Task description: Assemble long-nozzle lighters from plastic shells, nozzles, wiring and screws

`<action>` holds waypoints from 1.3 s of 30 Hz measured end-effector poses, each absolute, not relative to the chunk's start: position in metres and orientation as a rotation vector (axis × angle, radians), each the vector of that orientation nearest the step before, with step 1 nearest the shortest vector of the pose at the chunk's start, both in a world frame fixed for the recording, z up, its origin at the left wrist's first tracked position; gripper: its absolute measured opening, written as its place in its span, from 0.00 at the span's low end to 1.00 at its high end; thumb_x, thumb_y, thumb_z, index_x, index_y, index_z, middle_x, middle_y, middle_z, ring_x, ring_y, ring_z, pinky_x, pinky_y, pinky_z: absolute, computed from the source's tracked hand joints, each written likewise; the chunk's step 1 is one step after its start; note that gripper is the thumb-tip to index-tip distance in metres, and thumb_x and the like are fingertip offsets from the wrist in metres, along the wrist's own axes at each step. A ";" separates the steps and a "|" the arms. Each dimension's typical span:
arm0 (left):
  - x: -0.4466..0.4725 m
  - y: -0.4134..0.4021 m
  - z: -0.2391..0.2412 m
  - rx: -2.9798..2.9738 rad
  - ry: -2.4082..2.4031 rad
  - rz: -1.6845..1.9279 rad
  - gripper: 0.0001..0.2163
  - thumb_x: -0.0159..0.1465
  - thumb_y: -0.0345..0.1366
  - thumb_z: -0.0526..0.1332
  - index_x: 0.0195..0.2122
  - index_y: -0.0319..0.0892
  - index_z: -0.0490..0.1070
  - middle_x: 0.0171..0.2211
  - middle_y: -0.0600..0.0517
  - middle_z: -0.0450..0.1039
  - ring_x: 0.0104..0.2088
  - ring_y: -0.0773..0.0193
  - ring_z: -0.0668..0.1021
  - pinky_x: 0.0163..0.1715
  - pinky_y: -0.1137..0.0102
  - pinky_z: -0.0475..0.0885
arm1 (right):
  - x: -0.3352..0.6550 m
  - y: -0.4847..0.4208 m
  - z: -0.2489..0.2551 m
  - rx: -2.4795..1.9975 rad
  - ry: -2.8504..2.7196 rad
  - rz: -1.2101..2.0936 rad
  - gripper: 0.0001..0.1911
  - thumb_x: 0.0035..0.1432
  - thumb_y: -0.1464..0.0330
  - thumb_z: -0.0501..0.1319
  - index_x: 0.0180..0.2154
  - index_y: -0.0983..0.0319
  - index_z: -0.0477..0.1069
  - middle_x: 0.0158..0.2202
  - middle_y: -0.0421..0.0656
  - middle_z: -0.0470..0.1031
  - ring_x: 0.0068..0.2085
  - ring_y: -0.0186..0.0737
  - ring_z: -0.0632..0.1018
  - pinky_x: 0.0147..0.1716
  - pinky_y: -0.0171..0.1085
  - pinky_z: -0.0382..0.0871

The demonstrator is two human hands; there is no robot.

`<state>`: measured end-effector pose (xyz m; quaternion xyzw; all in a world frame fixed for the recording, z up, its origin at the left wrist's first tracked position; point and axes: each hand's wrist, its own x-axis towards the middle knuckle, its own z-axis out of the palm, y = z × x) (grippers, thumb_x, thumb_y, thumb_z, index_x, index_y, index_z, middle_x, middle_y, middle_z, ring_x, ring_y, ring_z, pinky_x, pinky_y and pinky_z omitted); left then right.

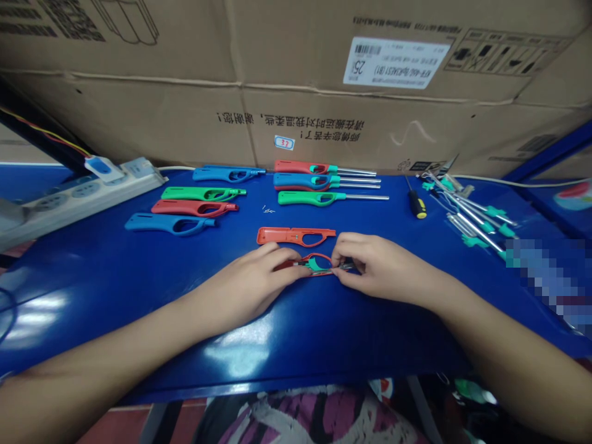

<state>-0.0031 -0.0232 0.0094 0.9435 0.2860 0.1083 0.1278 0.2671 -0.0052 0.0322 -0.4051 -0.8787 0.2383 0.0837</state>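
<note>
My left hand point(252, 280) and my right hand point(377, 265) are both closed on a red lighter body point(316, 265) with a teal trigger, which lies on the blue table point(300, 327). The left fingers hold its handle end. With a pinch, the right fingers grip its front end, where a thin metal part shows. Just behind it lies an orange-red lighter shell half point(296, 235), untouched.
Blue, green and red lighter shells point(197, 208) lie at the back left, and assembled lighters with metal tubes point(324, 182) at the back centre. A screwdriver point(417, 203) and loose metal tubes with teal parts point(476, 222) are at the right. A power strip point(83, 194) sits at the left, cardboard boxes behind.
</note>
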 end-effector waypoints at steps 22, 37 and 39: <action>-0.012 -0.009 0.026 2.857 1.010 0.519 0.16 0.72 0.39 0.56 0.59 0.43 0.69 0.56 0.43 0.74 0.54 0.52 0.75 0.53 0.56 0.74 | 0.272 0.018 0.014 -1.041 -2.464 0.523 0.04 0.65 0.73 0.58 0.38 0.61 0.70 0.41 0.46 0.74 0.42 0.41 0.75 0.44 0.42 0.71; -0.026 -0.004 0.038 2.864 0.968 0.504 0.16 0.70 0.42 0.59 0.53 0.38 0.72 0.46 0.45 0.79 0.44 0.55 0.80 0.45 0.61 0.75 | 0.265 0.002 0.028 -1.138 -1.971 1.157 0.20 0.60 0.67 0.62 0.53 0.61 0.68 0.43 0.44 0.72 0.29 0.30 0.72 0.29 0.34 0.70; -0.025 -0.005 0.040 2.808 0.968 0.422 0.14 0.69 0.43 0.60 0.49 0.40 0.74 0.42 0.47 0.79 0.41 0.56 0.80 0.42 0.63 0.74 | 0.265 0.001 0.026 -1.104 -2.157 1.037 0.20 0.61 0.66 0.64 0.55 0.60 0.69 0.43 0.44 0.71 0.32 0.32 0.71 0.32 0.35 0.70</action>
